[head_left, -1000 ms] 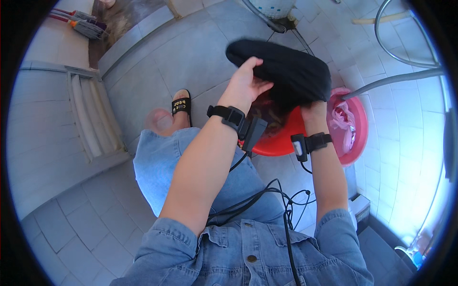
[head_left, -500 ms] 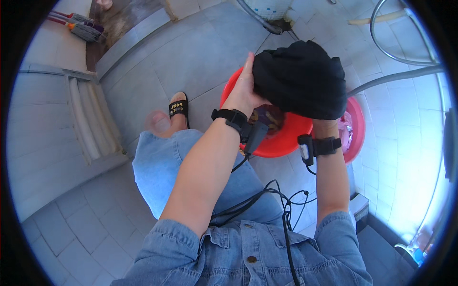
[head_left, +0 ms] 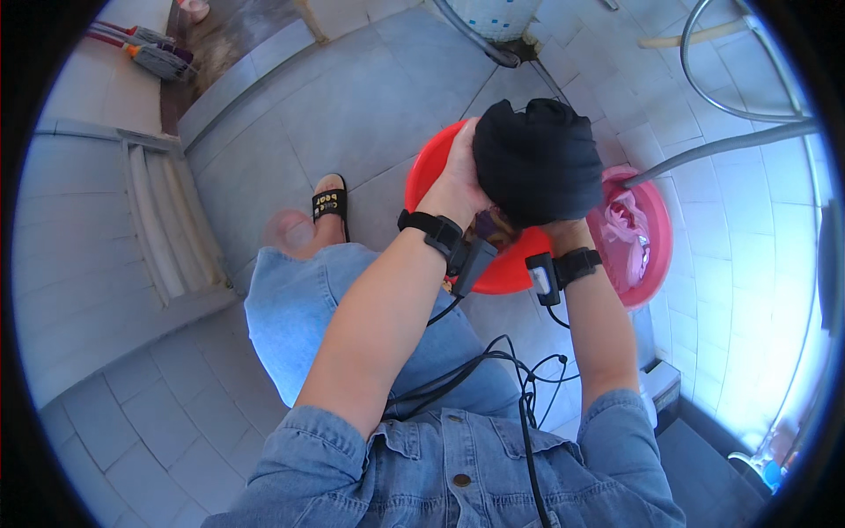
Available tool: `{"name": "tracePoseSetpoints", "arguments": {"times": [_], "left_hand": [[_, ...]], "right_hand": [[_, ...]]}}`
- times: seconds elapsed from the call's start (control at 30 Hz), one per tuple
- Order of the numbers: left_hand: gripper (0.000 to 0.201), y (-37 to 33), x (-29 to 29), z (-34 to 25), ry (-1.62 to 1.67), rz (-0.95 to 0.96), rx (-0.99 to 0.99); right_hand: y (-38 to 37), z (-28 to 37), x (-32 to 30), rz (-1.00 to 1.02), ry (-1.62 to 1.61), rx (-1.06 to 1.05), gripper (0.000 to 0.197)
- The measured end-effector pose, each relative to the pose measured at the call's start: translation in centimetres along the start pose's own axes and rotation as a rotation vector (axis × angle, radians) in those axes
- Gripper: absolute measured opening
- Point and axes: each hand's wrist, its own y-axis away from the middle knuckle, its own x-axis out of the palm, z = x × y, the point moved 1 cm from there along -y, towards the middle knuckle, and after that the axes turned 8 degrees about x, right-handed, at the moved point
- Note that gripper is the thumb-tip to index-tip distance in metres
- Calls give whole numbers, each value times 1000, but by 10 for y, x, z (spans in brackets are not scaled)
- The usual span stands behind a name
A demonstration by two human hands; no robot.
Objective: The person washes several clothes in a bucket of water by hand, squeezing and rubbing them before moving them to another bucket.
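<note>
Both hands, left hand (head_left: 459, 172) and right hand (head_left: 563, 231), grip a bunched black cloth (head_left: 535, 160), wringing it over the red basin (head_left: 429, 180) below; next, likely tighter twisting.

A black sandal strap (head_left: 329, 204) at about ten o'clock from centre carries a small label printed in yellow and white. No packages, signs or screens show anywhere else.
</note>
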Motion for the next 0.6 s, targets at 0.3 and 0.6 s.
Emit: {"name": "tracePoseSetpoints", "arguments": {"times": [0.3, 0.6], "left_hand": [[54, -14, -21, -5, -148, -315, -21], [66, -1, -12, -6, -85, -33, -145]], "right_hand": [[-12, -38, 18, -195, -711, 195, 46], [7, -29, -55, 313, -2064, 357, 43]]}}
